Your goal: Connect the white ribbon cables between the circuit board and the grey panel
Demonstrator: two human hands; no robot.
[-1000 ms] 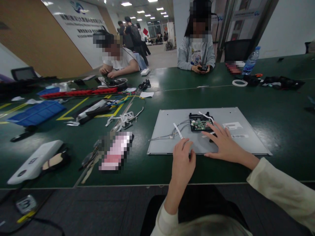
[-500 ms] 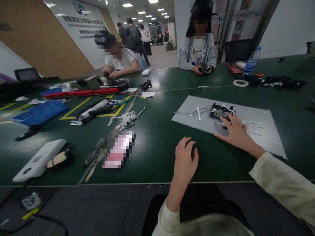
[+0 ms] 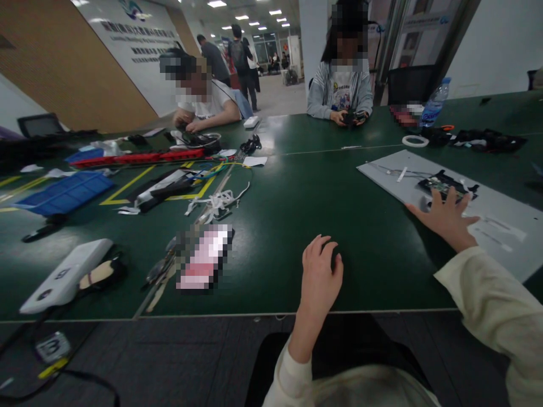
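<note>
Right hand flat on the panel, left hand on the surface.

The right hand (image 3: 445,217) lies palm down, grip wide open, fingers spread, holding nothing. Its fingertips touch the grey panel (image 3: 500,209) just beside the board (image 3: 443,185). The panel lies flat at the right of the green surface (image 3: 297,186), with wires (image 3: 390,168) taped along it. The left hand (image 3: 318,277) rests near the front edge, grip loosely curled; I cannot tell whether it holds anything.
</note>
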